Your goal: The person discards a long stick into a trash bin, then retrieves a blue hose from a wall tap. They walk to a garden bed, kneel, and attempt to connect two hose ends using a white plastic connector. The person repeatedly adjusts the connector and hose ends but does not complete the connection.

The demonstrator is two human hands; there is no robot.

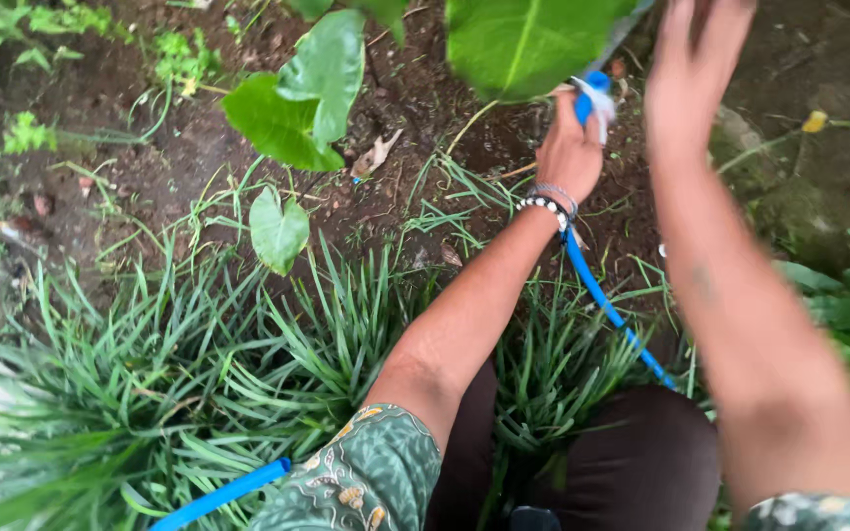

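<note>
My left hand (570, 147) is shut on the end of a blue hose (607, 303), near its white nozzle (599, 96), above dark soil. Beaded bracelets (548, 202) ring that wrist. The hose runs back under my left forearm toward my knees, and another stretch shows at the bottom left. My right hand (693, 74) is raised at the top of the view, blurred, fingers spread and holding nothing. It is close to a large green leaf (518, 44) hanging just above the nozzle.
Spiky grass clumps (199, 364) fill the foreground. Broad-leaved plants (302, 93) stand over bare soil (415, 108) in the middle. A mossy stone (799, 197) lies to the right. My dark trousers (641, 462) and patterned sleeves are at the bottom.
</note>
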